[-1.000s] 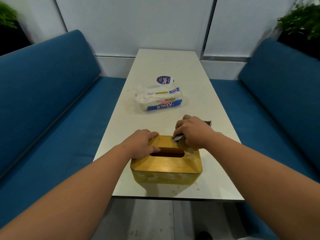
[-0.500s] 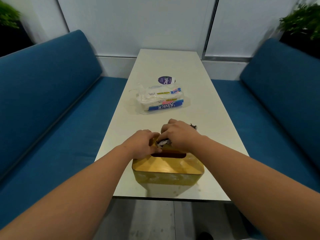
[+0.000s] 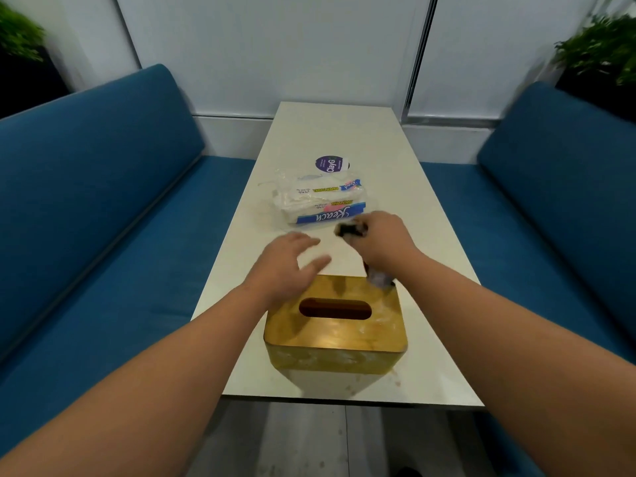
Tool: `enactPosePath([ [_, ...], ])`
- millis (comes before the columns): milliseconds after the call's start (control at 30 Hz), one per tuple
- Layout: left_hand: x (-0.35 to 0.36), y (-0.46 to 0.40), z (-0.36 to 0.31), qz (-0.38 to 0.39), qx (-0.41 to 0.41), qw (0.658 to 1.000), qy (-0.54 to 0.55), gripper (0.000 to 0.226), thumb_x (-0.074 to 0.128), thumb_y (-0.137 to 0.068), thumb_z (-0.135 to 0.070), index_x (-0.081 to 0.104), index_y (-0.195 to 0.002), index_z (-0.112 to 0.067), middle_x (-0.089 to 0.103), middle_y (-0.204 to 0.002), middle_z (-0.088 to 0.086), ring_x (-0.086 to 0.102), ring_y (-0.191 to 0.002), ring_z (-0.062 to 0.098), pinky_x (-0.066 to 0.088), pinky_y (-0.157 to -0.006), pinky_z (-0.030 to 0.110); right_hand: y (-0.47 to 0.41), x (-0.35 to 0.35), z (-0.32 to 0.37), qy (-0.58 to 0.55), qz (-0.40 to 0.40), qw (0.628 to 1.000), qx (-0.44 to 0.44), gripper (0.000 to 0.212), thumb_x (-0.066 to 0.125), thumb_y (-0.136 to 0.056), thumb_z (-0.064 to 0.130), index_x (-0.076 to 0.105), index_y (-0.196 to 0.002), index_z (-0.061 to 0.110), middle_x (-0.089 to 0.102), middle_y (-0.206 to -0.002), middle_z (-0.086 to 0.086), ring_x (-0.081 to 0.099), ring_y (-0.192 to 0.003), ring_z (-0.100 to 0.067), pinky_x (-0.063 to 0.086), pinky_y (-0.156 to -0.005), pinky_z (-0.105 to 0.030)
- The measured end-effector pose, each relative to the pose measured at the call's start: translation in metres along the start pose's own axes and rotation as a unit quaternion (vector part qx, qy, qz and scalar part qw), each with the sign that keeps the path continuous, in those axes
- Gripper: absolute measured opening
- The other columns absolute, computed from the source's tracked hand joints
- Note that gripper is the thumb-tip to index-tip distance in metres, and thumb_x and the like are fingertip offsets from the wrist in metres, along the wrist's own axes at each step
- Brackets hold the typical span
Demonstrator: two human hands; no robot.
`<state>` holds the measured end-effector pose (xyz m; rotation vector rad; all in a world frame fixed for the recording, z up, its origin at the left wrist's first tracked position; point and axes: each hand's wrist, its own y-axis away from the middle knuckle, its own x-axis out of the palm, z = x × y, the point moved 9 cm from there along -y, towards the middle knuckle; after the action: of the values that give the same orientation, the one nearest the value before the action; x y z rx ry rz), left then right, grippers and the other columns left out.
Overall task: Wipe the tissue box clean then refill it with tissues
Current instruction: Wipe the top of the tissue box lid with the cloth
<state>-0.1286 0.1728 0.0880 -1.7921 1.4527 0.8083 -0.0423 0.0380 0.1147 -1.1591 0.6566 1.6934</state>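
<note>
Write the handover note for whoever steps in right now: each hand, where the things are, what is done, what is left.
Left hand: open, above the table just beyond the tissue box, touching nothing.
Right hand: grips a crumpled cloth, lifted off the box; a loose end hangs to the box's far right corner.
Tissue box: near table edge, slot up, looks empty; whitish smears show on top and front.
Tissue pack: farther along the table, wrapper open at its left end.
Done: nothing finished; wiping apparently under way.
Left: finish wiping, then refill.

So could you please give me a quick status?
Left hand open above box. Right hand grips cloth. Box smudged, empty-looking. Tissue pack beyond, nothing blocking.
</note>
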Motion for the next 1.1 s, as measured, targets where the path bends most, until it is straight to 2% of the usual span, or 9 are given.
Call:
enactPosePath([
  [67,-0.020,-0.004,-0.018,-0.050,-0.020,0.969,0.242,0.039,0.042,-0.098,-0.049,0.064,-0.117,-0.022,0.066,-0.115,0.003,0.062,-0.105,0.024,0.049,-0.088,0.037,0.002,-0.008,0.005,-0.247,0.013,0.965,0.085,0.049,0.047,-0.088,0.063,0.065,-0.108,0.021,0.066,-0.101,0.001,0.060,-0.098,-0.022,0.049,-0.088,-0.037],
  [133,-0.014,-0.014,-0.039,0.003,-0.051,0.921,0.386,0.039,0.035,-0.097,-0.056,0.063,-0.107,-0.031,0.068,-0.106,-0.002,0.065,-0.099,0.019,0.053,-0.085,0.034,0.012,0.005,0.020,-0.487,0.080,0.854,0.166,0.074,0.033,-0.084,0.077,0.066,-0.110,0.016,0.071,-0.096,-0.002,0.067,-0.094,-0.025,0.053,-0.084,-0.039],
  [233,-0.014,-0.031,-0.050,-0.007,-0.060,0.947,0.316,0.033,0.047,-0.096,-0.052,0.056,-0.120,-0.031,0.062,-0.111,-0.007,0.059,-0.104,0.014,0.047,-0.090,0.030,0.018,0.006,0.031,-0.591,0.119,0.782,0.159,0.086,0.019,-0.084,0.078,0.059,-0.127,0.015,0.066,-0.114,-0.007,0.062,-0.103,-0.022,0.052,-0.082,-0.035],
  [333,-0.025,-0.038,-0.034,-0.061,-0.051,0.979,0.190,0.041,0.064,-0.091,-0.031,0.051,-0.130,-0.024,0.059,-0.113,-0.004,0.055,-0.103,0.017,0.044,-0.086,0.028,0.022,-0.005,0.010,-0.554,0.121,0.819,0.087,0.067,0.027,-0.095,0.063,0.058,-0.127,0.012,0.061,-0.123,-0.006,0.059,-0.110,-0.023,0.048,-0.093,-0.041],
  [400,-0.018,-0.039,-0.029,0.010,-0.002,1.000,0.014,0.040,0.062,-0.092,-0.022,0.054,-0.130,-0.028,0.060,-0.115,-0.007,0.054,-0.103,0.017,0.044,-0.086,0.028,0.030,-0.007,-0.025,-0.322,0.116,0.937,0.061,0.052,0.048,-0.093,0.052,0.053,-0.129,0.015,0.058,-0.128,-0.005,0.057,-0.110,-0.023,0.046,-0.095,-0.039],
  [467,0.003,-0.033,-0.029,0.129,0.074,0.976,-0.157,0.036,0.059,-0.093,-0.021,0.057,-0.128,-0.033,0.063,-0.118,-0.007,0.055,-0.104,0.017,0.046,-0.089,0.030,0.042,0.010,-0.065,-0.058,0.143,0.985,0.082,0.073,0.063,-0.083,0.056,0.041,-0.141,0.019,0.050,-0.140,-0.005,0.051,-0.122,-0.025,0.045,-0.098,-0.038],
  [567,0.031,-0.017,-0.049,0.198,0.200,0.925,-0.254,0.037,0.053,-0.095,-0.021,0.058,-0.129,-0.034,0.061,-0.123,-0.010,0.054,-0.110,0.015,0.044,-0.094,0.031,0.062,0.042,-0.086,-0.018,0.203,0.973,0.108,0.098,0.072,-0.071,0.062,0.027,-0.149,0.022,0.036,-0.150,-0.006,0.040,-0.133,-0.029,0.041,-0.104,-0.041],
  [700,0.065,-0.004,-0.071,0.175,0.333,0.870,-0.318,0.039,0.049,-0.096,-0.025,0.053,-0.133,-0.036,0.056,-0.126,-0.008,0.051,-0.109,0.017,0.035,-0.088,0.029,0.064,0.050,-0.076,-0.068,0.173,0.979,0.085,0.088,0.076,-0.069,0.046,0.037,-0.144,0.019,0.047,-0.140,-0.006,0.049,-0.120,-0.025,0.049,-0.094,-0.035],
  [1100,0.067,-0.015,-0.064,0.136,0.313,0.872,-0.350,0.042,0.046,-0.096,-0.023,0.052,-0.135,-0.037,0.055,-0.122,-0.004,0.048,-0.105,0.019,0.036,-0.086,0.033,0.066,0.054,-0.076,-0.133,0.135,0.977,0.098,0.055,0.074,-0.066,0.036,0.055,-0.116,0.021,0.060,-0.103,-0.001,0.058,-0.090,-0.019,0.056,-0.076,-0.034],
])
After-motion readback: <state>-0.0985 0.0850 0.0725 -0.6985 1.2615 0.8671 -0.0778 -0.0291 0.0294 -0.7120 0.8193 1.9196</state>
